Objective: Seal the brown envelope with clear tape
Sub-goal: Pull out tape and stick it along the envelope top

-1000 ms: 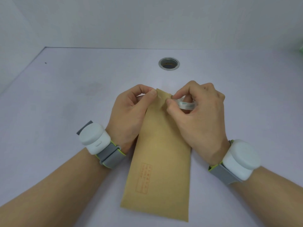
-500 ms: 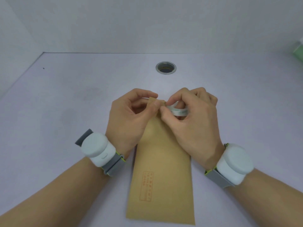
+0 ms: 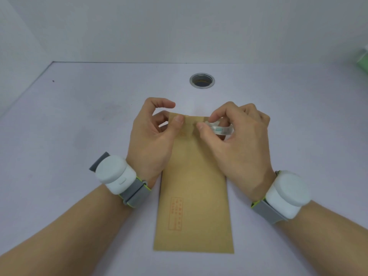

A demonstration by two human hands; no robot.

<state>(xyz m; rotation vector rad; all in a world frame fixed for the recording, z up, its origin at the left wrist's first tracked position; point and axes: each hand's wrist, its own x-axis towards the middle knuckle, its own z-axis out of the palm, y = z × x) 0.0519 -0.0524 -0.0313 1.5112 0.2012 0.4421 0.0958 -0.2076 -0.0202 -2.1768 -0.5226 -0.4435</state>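
Left fingers point(image 3: 179, 121): pinching brown envelope point(image 3: 193, 186) top edge. Right fingers point(image 3: 201, 127): clenched on clear tape roll point(image 3: 221, 130), since drawn rightward from left thumb (strip indiscernible); sealing likely begun. Envelope flat on tabletop point(image 3: 79, 136).

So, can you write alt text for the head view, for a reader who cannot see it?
A brown envelope lies on a pale table. The left hand pinches its far end, thumb on top, and the right hand holds a clear tape roll at that same end.
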